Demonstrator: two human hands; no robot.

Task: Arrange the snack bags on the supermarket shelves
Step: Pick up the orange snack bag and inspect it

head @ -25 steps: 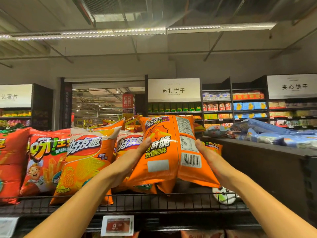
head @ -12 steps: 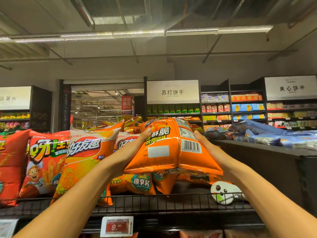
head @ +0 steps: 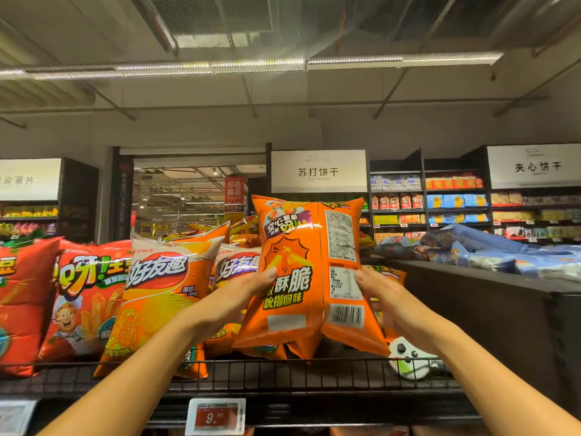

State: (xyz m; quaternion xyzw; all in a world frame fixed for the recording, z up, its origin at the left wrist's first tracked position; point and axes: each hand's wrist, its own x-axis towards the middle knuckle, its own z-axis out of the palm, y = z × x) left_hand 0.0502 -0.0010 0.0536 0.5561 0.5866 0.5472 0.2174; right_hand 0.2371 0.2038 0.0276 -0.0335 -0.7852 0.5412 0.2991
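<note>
An orange snack bag (head: 301, 278) stands upright over the wire shelf (head: 283, 372), its back side with barcode facing me. My left hand (head: 239, 294) grips its left edge, thumb on the front. My right hand (head: 383, 297) grips its right edge. More orange bags (head: 220, 341) lie behind and below it. Left of it stand two white-and-orange chip bags (head: 163, 294) and red fries bags (head: 85, 294).
A white controller-like device (head: 412, 360) lies on the shelf at the right, under my right wrist. A dark divider wall (head: 490, 309) bounds the shelf on the right, with blue bags (head: 490, 250) piled beyond. A price tag (head: 217, 416) hangs on the shelf front.
The orange bag was tipped back with its top away from me half a second ago; now both hands have raised it upright and a little higher.
</note>
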